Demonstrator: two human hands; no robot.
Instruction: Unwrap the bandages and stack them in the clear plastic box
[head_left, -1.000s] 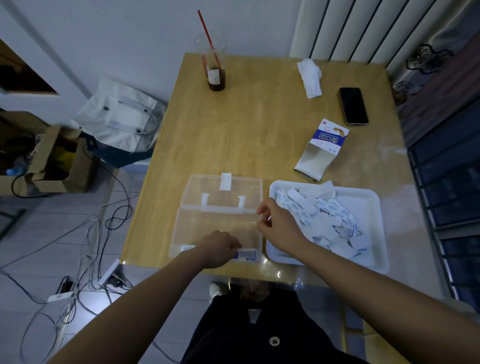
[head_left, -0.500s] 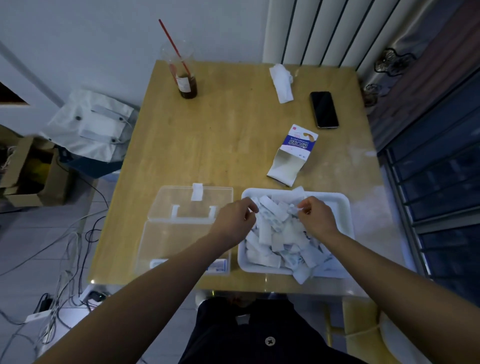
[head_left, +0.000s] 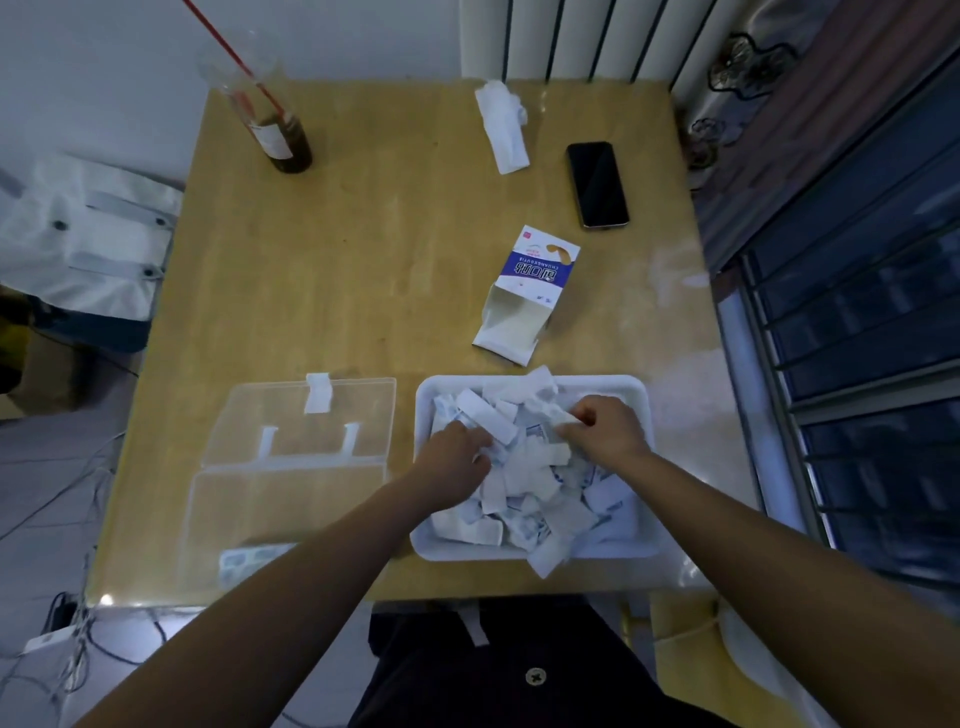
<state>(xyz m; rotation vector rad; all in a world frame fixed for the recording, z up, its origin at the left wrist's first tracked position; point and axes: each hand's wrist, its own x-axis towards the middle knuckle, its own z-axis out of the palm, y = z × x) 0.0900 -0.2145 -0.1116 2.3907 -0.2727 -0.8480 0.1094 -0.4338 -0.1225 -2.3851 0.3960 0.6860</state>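
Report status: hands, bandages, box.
Left hand and right hand both in white tray, pinching wrapped bandages. Clear plastic box open, left of tray. Nothing between tray and box.

One view, head-worn, wide-angle. Faces forward and steeply down across the counter (head_left: 363, 270) from its near edge to the wall (head_left: 130, 62) behind. Close in: left hand (head_left: 454, 460) and right hand (head_left: 608, 431) sit just below centre.

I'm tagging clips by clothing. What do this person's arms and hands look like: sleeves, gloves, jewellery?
Both forearms are bare, with no sleeves in view. The left hand and right hand are bare too: no gloves, rings, watch or bracelet visible.
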